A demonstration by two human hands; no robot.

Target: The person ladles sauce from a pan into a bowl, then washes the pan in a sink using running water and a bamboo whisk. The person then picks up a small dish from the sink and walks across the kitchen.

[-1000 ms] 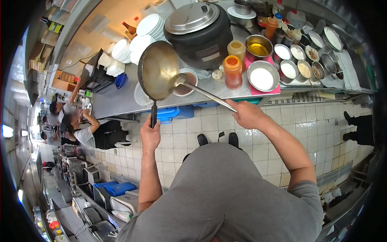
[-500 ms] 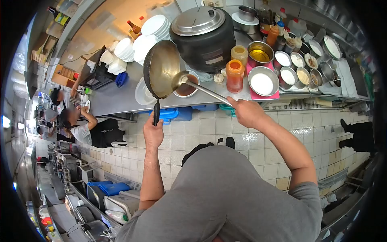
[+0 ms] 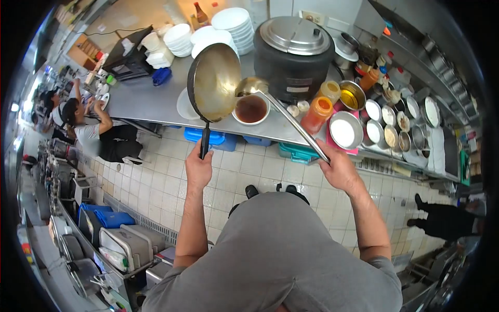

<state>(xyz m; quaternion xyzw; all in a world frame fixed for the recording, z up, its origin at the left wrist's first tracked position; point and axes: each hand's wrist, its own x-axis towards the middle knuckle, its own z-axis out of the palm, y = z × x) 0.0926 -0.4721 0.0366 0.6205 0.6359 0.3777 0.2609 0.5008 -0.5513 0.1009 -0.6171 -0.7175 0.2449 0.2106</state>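
Note:
My left hand (image 3: 199, 169) is closed round the black handle of a wok (image 3: 215, 83), which is tilted above the counter's edge with its inside showing. A thin film of liquid seems to coat the metal. My right hand (image 3: 339, 169) grips the long handle of a metal ladle (image 3: 253, 86), its bowl just right of the wok. Below the ladle a white bowl (image 3: 251, 119) of dark brown liquid stands on the counter. Partly behind the wok is another pale bowl (image 3: 186, 105).
Plate stacks (image 3: 231, 20) and a black lidded pot (image 3: 293, 60) stand behind. Sauce bottles (image 3: 317, 115), a pan of white contents (image 3: 345, 131) and several ingredient tins are at right. A co-worker (image 3: 99, 130) stands at left; another person (image 3: 442, 221) is far right.
The ladle has come away from above the brown liquid, tilting more steeply as my right hand moved right and down. More of the bowl shows. The view has shifted.

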